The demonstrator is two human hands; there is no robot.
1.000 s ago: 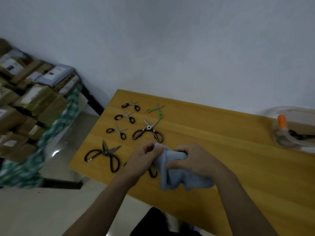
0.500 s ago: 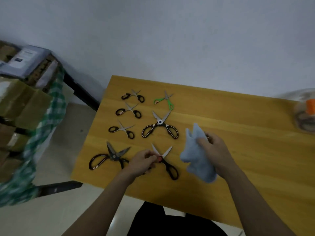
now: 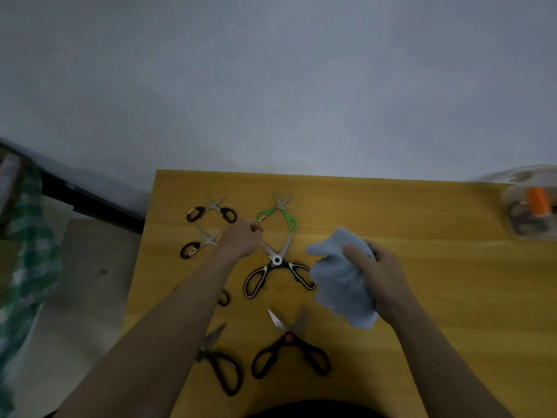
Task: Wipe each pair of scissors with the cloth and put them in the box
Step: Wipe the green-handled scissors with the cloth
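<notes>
The right hand is bunched around a pale blue cloth, fingers and thumb curled into its folds, holding it just above the wooden table. The left hand reaches out over the table with its fingers curled in; it sits close to the green-handled scissors, and I cannot tell whether it pinches anything.

Between the two hands lie large scissors with black-and-silver handles, blades spread and pointing away, one handle loop right by the cloth. Nearer the person sit black scissors with a red pivot, also splayed wide. To their left are black-handled shears, partly under the left forearm. Two small black-handled scissors lie at the far left, one behind the other, and a bit of another black handle peeks out from beneath the forearm.

At the far right edge of the table stands a clear plastic box, blurred, with something orange and dark shapes inside. Off to the left there is green checked fabric.
</notes>
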